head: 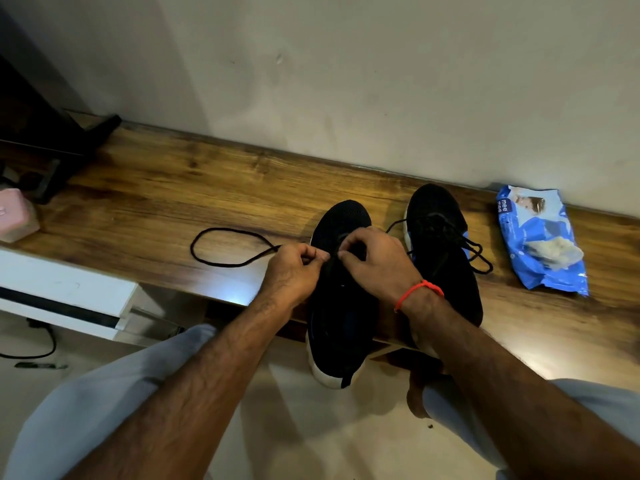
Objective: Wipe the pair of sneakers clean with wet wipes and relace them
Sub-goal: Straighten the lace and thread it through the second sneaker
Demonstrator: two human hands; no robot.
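At the front edge of the wooden bench (pixel 173 188), both the left hand (pixel 294 268) and right hand (pixel 374 258) pinch the limp black lace (pixel 221 263) over the near sneaker (pixel 341 306), a soft cord best held near its tip.

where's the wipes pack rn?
Head view, far right: the blue wipes pack lies flat on the wooden shelf near the wall, just right of the laced sneaker, untouched.
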